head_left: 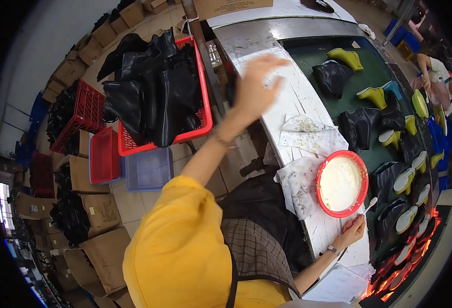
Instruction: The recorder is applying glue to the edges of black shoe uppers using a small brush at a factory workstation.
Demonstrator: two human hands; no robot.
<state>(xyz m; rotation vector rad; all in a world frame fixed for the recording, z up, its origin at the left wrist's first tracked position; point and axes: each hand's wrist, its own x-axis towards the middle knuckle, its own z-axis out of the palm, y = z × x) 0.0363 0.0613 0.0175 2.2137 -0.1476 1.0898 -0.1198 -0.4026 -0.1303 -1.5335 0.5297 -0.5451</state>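
Note:
My left hand is raised over the far part of a white bench, blurred by motion. Its fingers look stretched out and apart, with nothing visible between them. Just past the near edge of a red-rimmed bowl of cream-white paste, my right hand is closed round a thin brush with a whitish tip. The bowl rests partly on a stained cloth. A second spotted cloth lies beyond it. Black boot uppers and yellow-green soles lie on the green belt to the right.
A red crate piled with black boots stands left of the bench. Blue bins and cardboard boxes crowd the floor. Orange glow shows at a heater opening. Another person works across the belt.

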